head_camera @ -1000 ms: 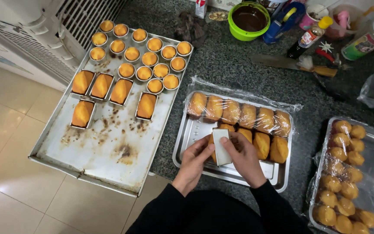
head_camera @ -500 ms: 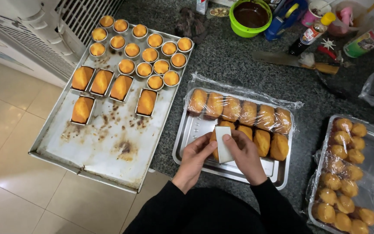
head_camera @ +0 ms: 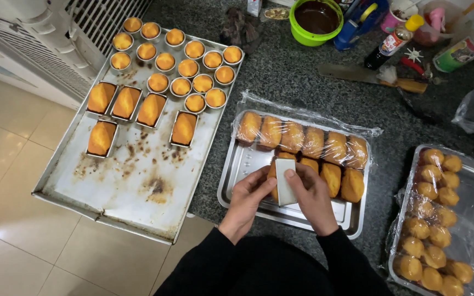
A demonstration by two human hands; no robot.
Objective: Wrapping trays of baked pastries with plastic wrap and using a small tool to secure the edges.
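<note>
Here, small loaf tin [head_camera: 285,188] upright between both hands, long axis vertical

The little cakes [head_camera: 314,141] are golden orange. The small tin [head_camera: 285,181] looks silver. The bowl [head_camera: 316,21] is green with brown inside, maybe chocolate. The counter [head_camera: 303,87] is speckled dark grey.

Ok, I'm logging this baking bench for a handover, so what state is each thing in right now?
Left hand: gripping the small rectangular metal mould.
Right hand: gripping the same mould, upturned over the small steel tray.
Row of golden loaf cakes: unmoulded, under clear wrap.
Large stained baking sheet: partly overhanging the counter, cakes on it in moulds.
Green bowl: holds dark brown batter.
</note>
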